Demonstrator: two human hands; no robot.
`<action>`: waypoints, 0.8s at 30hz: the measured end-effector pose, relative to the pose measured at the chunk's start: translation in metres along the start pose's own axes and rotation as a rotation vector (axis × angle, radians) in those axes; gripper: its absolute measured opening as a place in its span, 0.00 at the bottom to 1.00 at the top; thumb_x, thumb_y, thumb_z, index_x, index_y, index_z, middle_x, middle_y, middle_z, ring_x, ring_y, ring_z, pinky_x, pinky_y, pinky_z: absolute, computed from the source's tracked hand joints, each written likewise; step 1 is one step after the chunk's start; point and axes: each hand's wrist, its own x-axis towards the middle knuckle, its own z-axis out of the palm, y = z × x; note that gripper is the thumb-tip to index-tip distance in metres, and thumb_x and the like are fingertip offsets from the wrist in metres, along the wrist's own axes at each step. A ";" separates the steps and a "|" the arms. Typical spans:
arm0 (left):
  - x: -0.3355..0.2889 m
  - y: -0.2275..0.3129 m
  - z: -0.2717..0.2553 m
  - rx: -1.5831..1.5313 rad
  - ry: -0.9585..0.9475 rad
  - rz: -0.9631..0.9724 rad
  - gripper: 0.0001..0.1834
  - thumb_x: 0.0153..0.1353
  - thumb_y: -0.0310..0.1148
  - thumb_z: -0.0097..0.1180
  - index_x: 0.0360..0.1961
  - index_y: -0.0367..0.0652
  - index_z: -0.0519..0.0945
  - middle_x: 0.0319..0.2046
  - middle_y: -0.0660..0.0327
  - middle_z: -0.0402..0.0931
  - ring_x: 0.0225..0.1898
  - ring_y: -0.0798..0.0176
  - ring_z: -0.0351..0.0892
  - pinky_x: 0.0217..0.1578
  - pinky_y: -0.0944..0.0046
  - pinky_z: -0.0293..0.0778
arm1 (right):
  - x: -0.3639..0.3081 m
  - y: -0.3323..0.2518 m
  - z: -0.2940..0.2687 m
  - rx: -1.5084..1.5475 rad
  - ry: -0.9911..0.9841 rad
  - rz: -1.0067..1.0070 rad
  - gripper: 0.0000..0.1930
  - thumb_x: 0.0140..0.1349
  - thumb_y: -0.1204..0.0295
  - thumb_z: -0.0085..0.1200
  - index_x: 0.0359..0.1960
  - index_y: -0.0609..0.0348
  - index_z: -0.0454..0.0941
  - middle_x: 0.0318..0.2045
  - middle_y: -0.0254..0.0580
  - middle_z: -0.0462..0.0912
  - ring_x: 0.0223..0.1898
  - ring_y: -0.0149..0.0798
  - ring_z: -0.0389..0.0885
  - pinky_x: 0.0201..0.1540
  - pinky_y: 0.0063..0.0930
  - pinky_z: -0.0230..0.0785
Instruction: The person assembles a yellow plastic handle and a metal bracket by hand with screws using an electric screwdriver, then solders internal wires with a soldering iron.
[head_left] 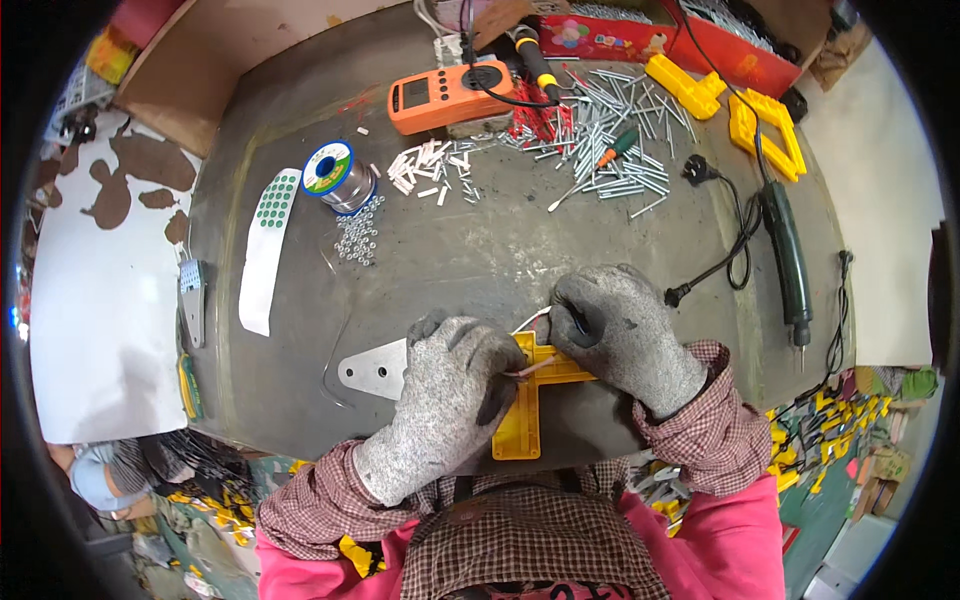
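Observation:
In front of me lies a yellow plastic T-shaped part (517,430), its arms running beneath both hands. My left hand (440,395), in a grey glove, is closed over its left side, fingertips pinching a thin pinkish wire (540,366). From under that hand a flat silver metal plate (372,370) with holes sticks out to the left. My right hand (625,335), also gloved, has curled fingers pressed together at the end of a white wire (531,318), just above the part's right arm. Its fingertips are partly hidden.
A solder spool (342,180), small nuts (357,235) and a sticker strip (268,255) lie left. Behind are an orange meter (450,97), white sleeves (425,165) and piled screws (620,130). A dark electric screwdriver (787,260), a plug cord (740,240) and yellow parts (768,135) sit right.

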 end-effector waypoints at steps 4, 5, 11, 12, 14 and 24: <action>0.002 -0.002 0.009 0.059 0.025 0.051 0.15 0.43 0.24 0.64 0.35 0.44 0.77 0.39 0.57 0.77 0.44 0.49 0.73 0.50 0.48 0.63 | -0.003 0.003 0.003 -0.087 -0.006 0.005 0.10 0.50 0.64 0.61 0.26 0.54 0.74 0.25 0.45 0.77 0.33 0.52 0.79 0.39 0.46 0.70; 0.002 -0.003 0.010 -0.021 0.066 0.047 0.15 0.43 0.25 0.65 0.35 0.44 0.77 0.39 0.58 0.77 0.44 0.50 0.73 0.50 0.48 0.63 | -0.003 0.004 0.004 -0.093 -0.012 -0.001 0.10 0.50 0.64 0.61 0.26 0.55 0.74 0.26 0.45 0.77 0.34 0.52 0.79 0.39 0.46 0.70; 0.000 -0.002 0.012 0.102 0.002 0.082 0.17 0.46 0.29 0.65 0.39 0.44 0.79 0.41 0.60 0.78 0.48 0.53 0.74 0.52 0.48 0.65 | -0.001 0.002 -0.002 -0.100 -0.076 0.019 0.08 0.53 0.67 0.60 0.30 0.57 0.77 0.28 0.48 0.78 0.34 0.54 0.79 0.40 0.43 0.71; -0.002 0.000 0.012 0.234 -0.039 0.126 0.18 0.48 0.32 0.64 0.42 0.44 0.80 0.45 0.59 0.77 0.50 0.55 0.74 0.54 0.47 0.66 | 0.000 0.003 -0.006 -0.108 -0.076 0.017 0.08 0.53 0.67 0.60 0.30 0.57 0.77 0.28 0.48 0.78 0.34 0.54 0.79 0.40 0.43 0.71; -0.007 0.001 0.010 0.217 -0.037 0.195 0.19 0.48 0.32 0.64 0.44 0.43 0.80 0.47 0.60 0.77 0.51 0.56 0.74 0.56 0.47 0.66 | 0.001 0.008 -0.025 0.188 -0.184 -0.122 0.11 0.54 0.71 0.60 0.39 0.57 0.79 0.39 0.50 0.80 0.42 0.52 0.80 0.46 0.42 0.73; -0.032 -0.020 -0.012 0.184 0.002 0.129 0.22 0.48 0.41 0.68 0.44 0.43 0.81 0.48 0.58 0.80 0.51 0.55 0.77 0.54 0.48 0.68 | 0.104 0.111 -0.095 -0.410 -0.095 0.048 0.16 0.58 0.76 0.51 0.49 0.54 0.78 0.60 0.51 0.72 0.57 0.55 0.75 0.59 0.41 0.68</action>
